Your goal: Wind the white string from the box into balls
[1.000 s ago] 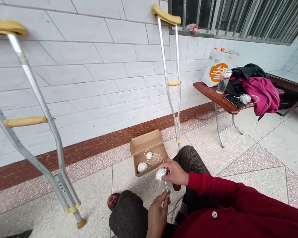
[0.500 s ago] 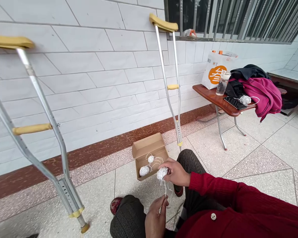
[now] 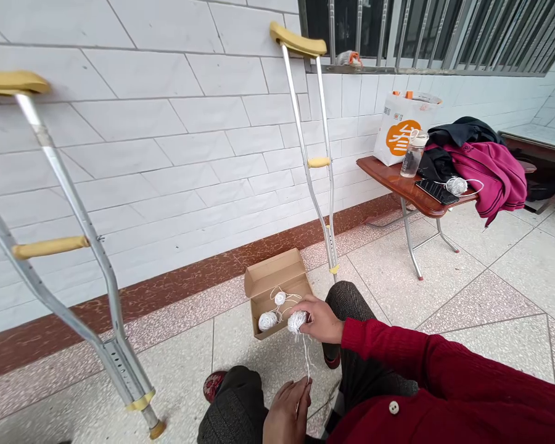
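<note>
Right hand (image 3: 321,320) is curled around a white yarn ball (image 3: 297,321), which sits at its 9 o'clock, gripped in the fingertips. Left hand (image 3: 287,410) is down at 7 o'clock from the right one, pinched narrow on a strand (image 3: 308,356) that hangs from the ball — thumb and finger close together at the lower part of it.

Just past the ball, at 10 o'clock from the right hand, there's an open cardboard box (image 3: 275,269) on the floor, lid tipped up. Can't tell if the ball touches its edge. Inside: a bigger ball (image 3: 267,320) around the box's 7 o'clock, plus a small ball (image 3: 280,298) near the middle with loose cord around it.

Floor (image 3: 490,351) is pale speckled tile. One crutch (image 3: 124,370) stands tilted over at 9 o'clock; the other crutch (image 3: 319,163) is straight up at 12, near the white tiled wall (image 3: 203,117), its foot hidden behind a knee.

Between 1 and 2 o'clock is a brown folding table (image 3: 383,176) — it's got a white bag (image 3: 383,139), a clear bottle (image 3: 411,161), a black phone (image 3: 437,192), another yarn ball (image 3: 456,185) and a heap of clothes (image 3: 493,169). Barred window (image 3: 411,37) at 1 o'clock, above that.
</note>
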Action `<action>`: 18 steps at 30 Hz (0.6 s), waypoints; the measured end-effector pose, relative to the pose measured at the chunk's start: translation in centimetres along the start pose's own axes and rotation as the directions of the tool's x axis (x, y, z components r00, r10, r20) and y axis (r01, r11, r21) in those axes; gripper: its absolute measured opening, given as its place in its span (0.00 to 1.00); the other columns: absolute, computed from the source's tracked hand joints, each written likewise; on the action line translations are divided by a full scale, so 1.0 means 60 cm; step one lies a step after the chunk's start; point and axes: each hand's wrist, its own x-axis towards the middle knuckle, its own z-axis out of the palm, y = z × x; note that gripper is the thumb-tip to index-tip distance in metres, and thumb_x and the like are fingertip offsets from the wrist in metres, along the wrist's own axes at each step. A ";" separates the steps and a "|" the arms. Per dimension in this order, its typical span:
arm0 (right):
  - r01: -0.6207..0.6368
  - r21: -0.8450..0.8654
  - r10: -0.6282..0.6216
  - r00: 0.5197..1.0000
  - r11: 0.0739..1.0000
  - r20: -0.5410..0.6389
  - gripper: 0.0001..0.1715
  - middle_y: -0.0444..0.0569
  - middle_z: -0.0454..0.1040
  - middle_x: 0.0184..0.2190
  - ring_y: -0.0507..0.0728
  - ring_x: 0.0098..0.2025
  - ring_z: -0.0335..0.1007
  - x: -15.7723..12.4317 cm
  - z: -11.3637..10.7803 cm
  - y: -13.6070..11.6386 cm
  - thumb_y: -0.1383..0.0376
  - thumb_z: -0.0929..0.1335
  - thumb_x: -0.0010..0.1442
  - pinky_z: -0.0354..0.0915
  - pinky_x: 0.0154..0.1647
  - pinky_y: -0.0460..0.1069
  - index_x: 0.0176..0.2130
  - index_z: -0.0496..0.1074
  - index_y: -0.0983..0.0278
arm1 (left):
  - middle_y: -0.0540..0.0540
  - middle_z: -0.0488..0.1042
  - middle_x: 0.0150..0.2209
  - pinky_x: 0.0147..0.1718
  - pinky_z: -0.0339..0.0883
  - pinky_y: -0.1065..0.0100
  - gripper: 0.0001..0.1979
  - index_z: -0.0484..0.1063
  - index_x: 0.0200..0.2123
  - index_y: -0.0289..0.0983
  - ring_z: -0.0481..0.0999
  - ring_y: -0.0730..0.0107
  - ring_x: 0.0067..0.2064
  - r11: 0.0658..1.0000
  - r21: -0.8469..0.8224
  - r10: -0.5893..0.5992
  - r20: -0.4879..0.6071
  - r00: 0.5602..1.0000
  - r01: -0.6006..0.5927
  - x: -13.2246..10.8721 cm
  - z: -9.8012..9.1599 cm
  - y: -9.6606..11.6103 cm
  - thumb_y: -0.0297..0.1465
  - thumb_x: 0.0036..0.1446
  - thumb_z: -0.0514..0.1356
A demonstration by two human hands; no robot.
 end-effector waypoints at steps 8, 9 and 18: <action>0.090 -0.167 -0.047 0.969 0.982 0.242 0.24 0.46 0.72 0.44 0.54 0.42 0.68 -0.032 0.022 0.030 0.76 0.73 0.48 0.64 0.44 0.47 0.46 0.79 0.61 | 0.47 0.84 0.43 0.46 0.79 0.62 0.25 0.83 0.43 0.44 0.83 0.56 0.47 0.993 0.117 0.008 -0.095 0.995 0.003 0.023 -0.060 -0.059 0.48 0.69 0.49; 0.084 -0.155 -0.037 0.958 0.984 0.283 0.24 0.46 0.72 0.42 0.54 0.41 0.68 -0.042 0.027 0.028 0.76 0.74 0.47 0.64 0.44 0.47 0.45 0.79 0.61 | 0.47 0.84 0.43 0.46 0.78 0.61 0.25 0.83 0.43 0.44 0.83 0.55 0.48 0.990 0.137 -0.003 -0.105 0.994 0.018 0.032 -0.070 -0.071 0.48 0.68 0.49; -0.611 0.441 0.241 0.725 0.657 0.645 0.38 0.40 0.72 0.32 0.45 0.23 0.65 -0.093 0.033 -0.016 0.60 0.82 0.36 0.63 0.26 0.43 0.47 0.75 0.63 | 0.46 0.84 0.43 0.46 0.77 0.62 0.21 0.83 0.41 0.42 0.82 0.56 0.47 0.975 0.007 -0.221 -0.012 0.975 0.221 0.080 -0.065 -0.078 0.44 0.62 0.52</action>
